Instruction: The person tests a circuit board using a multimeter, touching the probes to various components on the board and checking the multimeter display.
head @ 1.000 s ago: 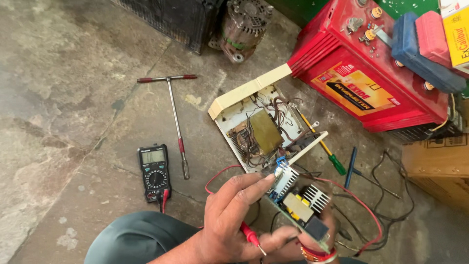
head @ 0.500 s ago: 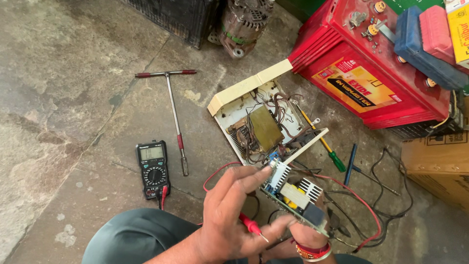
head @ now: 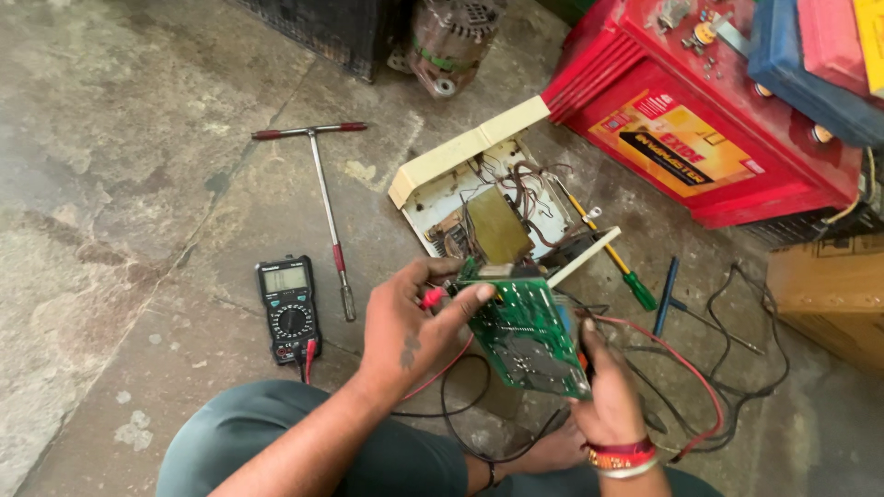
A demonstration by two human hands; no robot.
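My right hand (head: 603, 396), with red bangles at the wrist, grips the lower right corner of a green circuit board (head: 525, 331). The board is tilted, its green solder side facing me. My left hand (head: 414, 322) pinches a red multimeter probe (head: 431, 296), and its forefinger rests on the board's upper left edge. A red lead (head: 442, 370) and a black lead (head: 451, 414) trail from the hands toward the black multimeter (head: 287, 308) on the floor to the left.
An opened cream appliance case (head: 479, 198) with a transformer and wires lies beyond the board. A T-handle wrench (head: 324, 198) lies to the left, and a green-handled screwdriver (head: 626, 271) and blue tool (head: 665, 296) to the right. A red battery (head: 700, 120) and cardboard box (head: 829, 294) sit at right.
The board has been turned over: its component side with heat sinks faced me before, its green solder side now. My left hand shifted to the board's upper left edge.
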